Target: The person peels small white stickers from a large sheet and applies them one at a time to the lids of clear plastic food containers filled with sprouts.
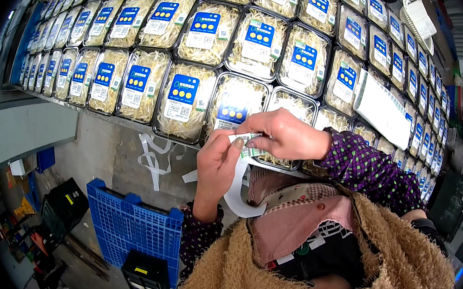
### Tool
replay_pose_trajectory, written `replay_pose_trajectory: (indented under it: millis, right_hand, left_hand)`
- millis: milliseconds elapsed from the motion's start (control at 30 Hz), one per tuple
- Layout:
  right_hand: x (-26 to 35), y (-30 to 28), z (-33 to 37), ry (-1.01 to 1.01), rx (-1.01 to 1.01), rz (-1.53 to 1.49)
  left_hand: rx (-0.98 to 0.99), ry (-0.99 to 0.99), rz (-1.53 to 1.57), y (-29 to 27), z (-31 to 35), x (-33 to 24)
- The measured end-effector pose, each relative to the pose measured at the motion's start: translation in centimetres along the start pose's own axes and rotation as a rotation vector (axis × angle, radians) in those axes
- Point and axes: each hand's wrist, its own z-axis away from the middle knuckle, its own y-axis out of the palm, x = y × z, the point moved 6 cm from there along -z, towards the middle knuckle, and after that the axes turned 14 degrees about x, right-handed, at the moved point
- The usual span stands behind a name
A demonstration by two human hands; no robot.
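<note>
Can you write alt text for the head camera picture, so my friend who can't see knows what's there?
A person's left hand pinches a white strip of labels that the right hand is touching, by rows of sprout packs with blue-and-white labels. At lower left is a blue plastic pallet.

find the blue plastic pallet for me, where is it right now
In the head view, the blue pallet is at lower left, just left of the patterned left sleeve, with a black crate overlapping its lower end.
</note>
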Motion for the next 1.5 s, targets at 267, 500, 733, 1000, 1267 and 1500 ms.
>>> replay_pose_trajectory:
  millis: [267,500,733,1000,1267,1500]
  right_hand:
    - [0.9,3.2,1.2,0.032,-0.037,0.344]
    - [0.9,4.8,0.7,0.033,-0.102,0.429]
    - [-0.4,5.3,0.3,0.200,0.046,0.087]
    - [-6.1,2.2,-1.3,0.438,-0.593,-0.860]
    - [-10.1,3.6,-3.9,0.480,-0.792,-1.002]
    - [-10.2,3.9,-4.0,0.530,-0.871,-0.822]
  left_hand:
    - [0.088,-0.160,-0.114,0.7,2.5,1.0]
    - [-0.010,-0.389,0.070,1.1,4.3,3.7]
    - [-0.023,-0.360,0.030,0.6,5.4,4.2]
    - [-0.329,-0.467,0.288,-1.6,7.7,6.2]
    - [-0.285,-0.398,0.259,-0.4,7.5,5.4]
    - [-0.318,-0.368,0.319,-0.6,8.0,4.8]
